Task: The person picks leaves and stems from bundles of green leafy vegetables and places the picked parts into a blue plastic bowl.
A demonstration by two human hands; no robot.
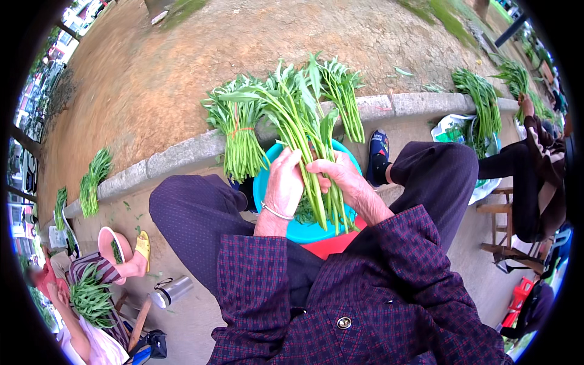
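Note:
Long green stems of a leafy vegetable (297, 119), probably water spinach, stand between my hands with their leaves pointing away from me. My left hand (284, 182), with a bracelet at the wrist, grips the stems from the left. From the right, my right hand (340, 175) closes around several more stems, its thumb across them. Beneath both hands is a turquoise basin (261, 185) with green leaves (306, 212) inside. A bundle tied with a reddish band (242, 130) leans on the kerb to the left. Another bundle (343, 98) lies on the kerb to the right.
A stone kerb (175, 148) crosses in front, with bare earth (182, 82) beyond. At left, a seated person holds greens (93, 296) near a pink basin (119, 239) and a metal flask (172, 292). Rightward, another person sits by a bag of greens (486, 150).

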